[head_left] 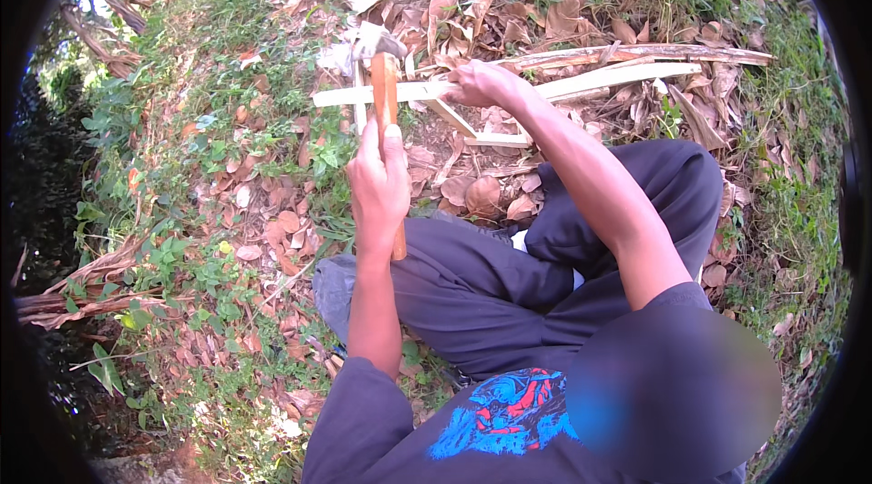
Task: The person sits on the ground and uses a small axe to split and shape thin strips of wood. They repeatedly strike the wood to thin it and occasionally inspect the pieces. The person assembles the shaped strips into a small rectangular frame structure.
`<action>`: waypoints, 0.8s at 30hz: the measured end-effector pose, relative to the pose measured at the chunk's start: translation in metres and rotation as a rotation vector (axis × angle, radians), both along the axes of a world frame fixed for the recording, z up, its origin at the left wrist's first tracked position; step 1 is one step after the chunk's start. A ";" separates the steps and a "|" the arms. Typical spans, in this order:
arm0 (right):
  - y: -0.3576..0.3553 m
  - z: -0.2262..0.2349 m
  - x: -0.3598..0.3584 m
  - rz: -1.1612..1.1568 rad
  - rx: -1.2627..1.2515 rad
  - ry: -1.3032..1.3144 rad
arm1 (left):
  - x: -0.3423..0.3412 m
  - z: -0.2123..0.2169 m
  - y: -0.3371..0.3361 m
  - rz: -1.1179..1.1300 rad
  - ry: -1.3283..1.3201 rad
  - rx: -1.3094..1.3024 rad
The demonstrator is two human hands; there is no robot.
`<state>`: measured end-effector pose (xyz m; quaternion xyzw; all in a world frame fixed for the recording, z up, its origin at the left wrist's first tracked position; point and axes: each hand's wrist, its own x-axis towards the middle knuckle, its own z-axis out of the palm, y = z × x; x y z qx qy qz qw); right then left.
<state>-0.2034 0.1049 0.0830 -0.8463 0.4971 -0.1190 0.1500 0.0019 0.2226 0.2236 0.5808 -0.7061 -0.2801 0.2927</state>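
Observation:
My left hand is wrapped round the wooden handle of a hammer. The hammer stands upright in view, its metal head away from me at the top, over a pale wooden strip. Farther right, my right hand has its fingers closed on that strip near its right end; whether they pinch anything small besides is not clear. Below that hand, a slanting short slat meets another short piece of wood near the ground. A narrow upright slat shows just left of the hammer handle.
A long pale board and a rough, bark-edged plank lie to the right on dry leaves. My bent legs in dark trousers are close below the wood. Green plants and dried stalks are at the left.

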 end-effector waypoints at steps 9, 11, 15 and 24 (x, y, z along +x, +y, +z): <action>0.000 -0.007 0.004 -0.122 -0.017 -0.213 | 0.002 0.017 0.002 0.040 -0.165 0.110; 0.001 -0.010 0.003 -0.158 -0.010 -0.185 | -0.012 0.042 0.011 0.015 -0.016 -0.038; 0.002 -0.011 0.013 -0.124 -0.022 -0.222 | -0.002 0.023 0.016 0.038 0.019 0.089; -0.002 0.001 -0.002 -0.045 -0.029 -0.037 | -0.010 0.048 0.019 -0.042 0.247 -0.102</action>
